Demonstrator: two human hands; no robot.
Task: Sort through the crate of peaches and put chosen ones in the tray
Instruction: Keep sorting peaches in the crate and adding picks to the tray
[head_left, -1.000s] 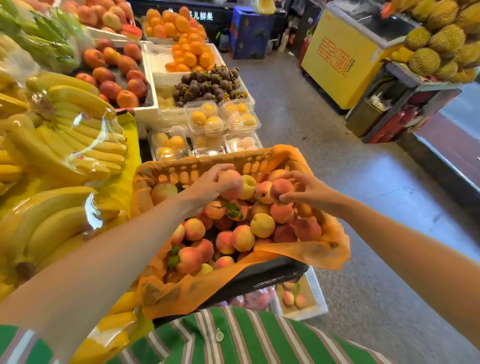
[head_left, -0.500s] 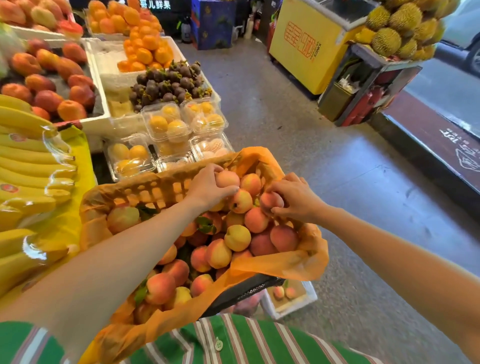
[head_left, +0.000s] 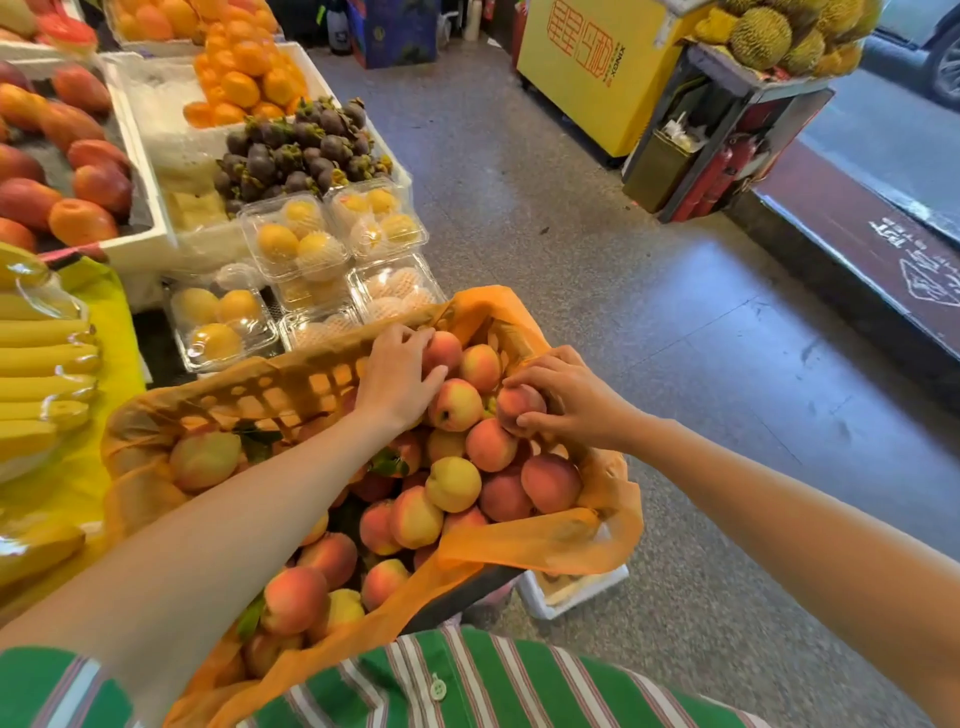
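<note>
At centre frame, both my arms reached forward into the orange-plastic-lined crate (head_left: 291, 379) of pink-yellow peaches. My left hand (head_left: 400, 382) had its grip curled over a reddish peach (head_left: 444, 349) by the far rim. To the right, my right hand (head_left: 574, 402) held a rosy peach (head_left: 519, 406) in a pinching grip.

Shirt (head_left: 498, 691): was green with white and reddish-brown stripes.
Button (head_left: 439, 689): was small and pale green.
Left sleeve (head_left: 47, 686): was short, the same striped green.
Left hand (head_left: 395, 384) and right hand (head_left: 576, 402): were bare.
</note>
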